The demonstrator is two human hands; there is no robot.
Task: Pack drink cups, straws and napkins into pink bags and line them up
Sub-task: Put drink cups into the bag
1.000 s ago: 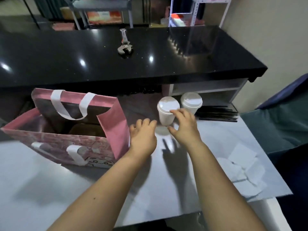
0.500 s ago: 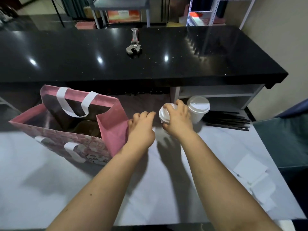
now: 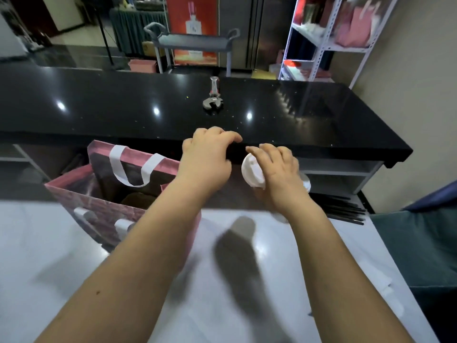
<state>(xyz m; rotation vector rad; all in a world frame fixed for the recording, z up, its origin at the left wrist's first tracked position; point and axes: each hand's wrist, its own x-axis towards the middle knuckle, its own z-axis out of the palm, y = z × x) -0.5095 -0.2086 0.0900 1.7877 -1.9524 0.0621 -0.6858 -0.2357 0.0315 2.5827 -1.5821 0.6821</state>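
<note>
A white lidded cup [image 3: 252, 169] is gripped in the curled fingers of the right hand [image 3: 279, 179] and held tilted above the white table [image 3: 74, 268], just right of the open pink bag [image 3: 99, 201], while the left hand [image 3: 207, 159] is held beside it, loosely bent and empty.

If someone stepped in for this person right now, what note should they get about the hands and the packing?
Right hand grips a lidded white cup, tilted, above the table. Left hand holds nothing, fingers loosely curled, near the open pink bag.
A second cup is mostly hidden behind the right hand; black straws lie to its right.
Done: something brown already sits in the bag.
Left: bag this cup, add straws, finish packing, line up.
</note>
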